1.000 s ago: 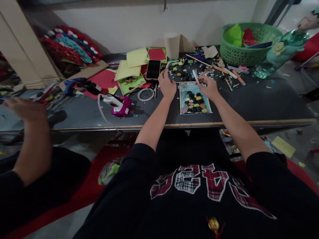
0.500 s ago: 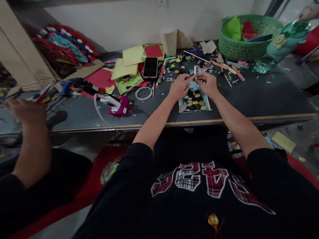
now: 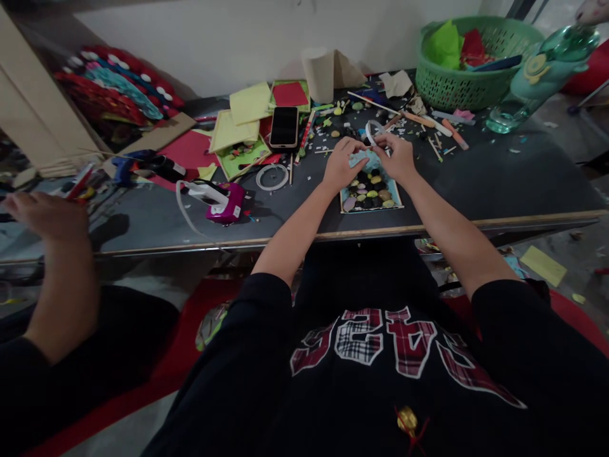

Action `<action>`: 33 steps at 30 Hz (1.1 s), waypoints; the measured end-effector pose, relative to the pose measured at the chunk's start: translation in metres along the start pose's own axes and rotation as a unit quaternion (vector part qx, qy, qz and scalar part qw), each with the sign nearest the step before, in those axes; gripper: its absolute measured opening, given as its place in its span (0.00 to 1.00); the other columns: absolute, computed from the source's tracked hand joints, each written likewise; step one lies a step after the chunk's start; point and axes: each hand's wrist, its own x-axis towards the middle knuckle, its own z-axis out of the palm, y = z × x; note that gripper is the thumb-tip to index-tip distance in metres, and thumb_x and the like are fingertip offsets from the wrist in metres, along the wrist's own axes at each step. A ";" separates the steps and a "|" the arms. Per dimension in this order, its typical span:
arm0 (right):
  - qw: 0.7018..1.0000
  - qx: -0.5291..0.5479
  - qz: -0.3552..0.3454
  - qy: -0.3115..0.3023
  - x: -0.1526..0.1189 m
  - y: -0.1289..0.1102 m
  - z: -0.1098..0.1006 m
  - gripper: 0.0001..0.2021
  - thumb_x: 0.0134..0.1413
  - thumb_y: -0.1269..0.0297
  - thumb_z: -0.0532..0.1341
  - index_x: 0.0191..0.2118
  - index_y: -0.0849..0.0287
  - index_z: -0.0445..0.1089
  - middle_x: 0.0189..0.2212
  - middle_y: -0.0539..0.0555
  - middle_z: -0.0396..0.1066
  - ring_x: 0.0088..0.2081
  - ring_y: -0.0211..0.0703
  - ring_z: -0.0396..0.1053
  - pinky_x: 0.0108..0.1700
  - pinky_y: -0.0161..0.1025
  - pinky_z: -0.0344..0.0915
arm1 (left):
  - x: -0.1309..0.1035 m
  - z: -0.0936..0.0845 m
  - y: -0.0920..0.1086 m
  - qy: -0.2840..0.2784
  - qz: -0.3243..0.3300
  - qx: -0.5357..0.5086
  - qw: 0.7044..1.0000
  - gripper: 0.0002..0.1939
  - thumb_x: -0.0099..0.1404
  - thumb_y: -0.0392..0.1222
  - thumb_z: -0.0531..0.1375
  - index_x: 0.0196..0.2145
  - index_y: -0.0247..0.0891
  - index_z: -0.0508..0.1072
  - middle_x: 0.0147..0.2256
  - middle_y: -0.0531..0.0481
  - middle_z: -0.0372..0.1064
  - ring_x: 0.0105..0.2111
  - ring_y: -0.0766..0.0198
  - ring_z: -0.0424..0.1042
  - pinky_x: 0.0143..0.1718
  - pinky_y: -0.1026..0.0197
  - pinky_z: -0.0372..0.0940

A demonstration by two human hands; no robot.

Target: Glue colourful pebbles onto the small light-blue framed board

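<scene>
On the table in front of me lies a small framed panel (image 3: 370, 194) with a light blue backing and black, yellow and purple pebbles over its lower part. My right hand (image 3: 398, 158) pinches a white roll of tape (image 3: 368, 134) that stands on edge above the panel's far side. Across from it, my left hand (image 3: 340, 166) is at the panel's upper left, fingers bent together near the tape. Whatever lies between the left fingertips is too small to make out. Both hands cover parts of the panel's sides.
Left of the panel are another tape ring (image 3: 272, 177), a phone (image 3: 284, 127), yellow frames (image 3: 233, 132) and a magenta power socket (image 3: 225, 204). Scraps and sticks litter the back. A green basket (image 3: 450, 87) and bottle (image 3: 522, 95) stand right. Another person's hand (image 3: 47, 216) is far left.
The tape roll has tilted and now shows more of its ring. My left fingers have drawn slightly down and away from it. The whole view has shifted a little.
</scene>
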 end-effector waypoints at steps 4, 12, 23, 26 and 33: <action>0.999 -0.031 -0.033 -0.028 -0.003 -0.008 -0.002 0.28 0.60 0.35 0.55 0.42 0.55 0.77 0.40 0.58 0.80 0.44 0.55 0.79 0.53 0.54 0.74 | -0.001 -0.002 -0.001 0.023 -0.011 0.035 0.999 0.33 0.71 0.69 0.47 0.58 0.43 0.71 0.47 0.39 0.73 0.52 0.51 0.72 0.55 0.50 0.67; 0.995 -0.069 -0.051 -0.053 -0.004 -0.015 -0.002 0.14 0.59 0.51 0.59 0.40 0.54 0.77 0.37 0.56 0.81 0.41 0.52 0.79 0.50 0.51 0.74 | -0.002 -0.006 0.011 0.022 0.037 0.083 0.996 0.25 0.76 0.59 0.47 0.42 0.40 0.77 0.39 0.42 0.75 0.48 0.53 0.75 0.51 0.50 0.69; 0.996 -0.028 -0.030 -0.079 -0.002 -0.021 0.002 0.04 0.53 0.62 0.61 0.32 0.54 0.72 0.31 0.54 0.78 0.36 0.48 0.76 0.46 0.47 0.74 | -0.002 0.009 0.000 0.023 0.063 0.102 0.993 0.18 0.76 0.54 0.50 0.39 0.39 0.71 0.40 0.42 0.70 0.50 0.52 0.72 0.53 0.48 0.68; 0.997 -0.012 -0.017 -0.081 -0.001 -0.024 0.003 0.01 0.49 0.66 0.60 0.30 0.54 0.69 0.30 0.52 0.77 0.35 0.46 0.75 0.48 0.47 0.74 | -0.002 0.010 -0.002 0.010 0.063 0.095 0.993 0.19 0.76 0.54 0.49 0.39 0.39 0.70 0.41 0.41 0.70 0.50 0.50 0.71 0.54 0.46 0.68; 0.994 0.016 0.017 -0.107 0.001 -0.021 0.005 0.02 0.53 0.62 0.61 0.32 0.53 0.69 0.34 0.53 0.78 0.40 0.48 0.77 0.52 0.50 0.74 | 0.001 0.004 -0.004 -0.016 0.066 0.039 0.997 0.24 0.75 0.61 0.44 0.40 0.42 0.70 0.41 0.40 0.69 0.53 0.47 0.70 0.56 0.39 0.67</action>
